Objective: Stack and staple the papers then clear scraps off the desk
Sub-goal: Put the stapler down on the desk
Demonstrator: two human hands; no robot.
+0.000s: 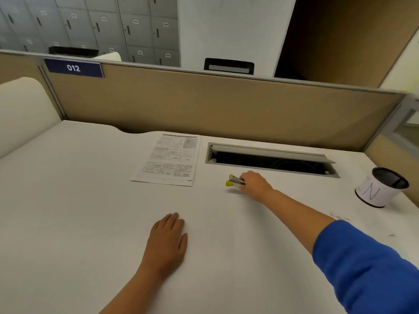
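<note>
The right hand (255,184) curls its fingers round the yellow stapler (233,181) at two o'clock, ready for the printed papers (169,158) at twelve; the left hand (167,239) rests flat, fingers together, steadying on the desk (79,200).

Open cable hatch (272,158), paper-wrapped cup (381,188), blue "012" sign (73,68), grey lockers (102,26)
</note>
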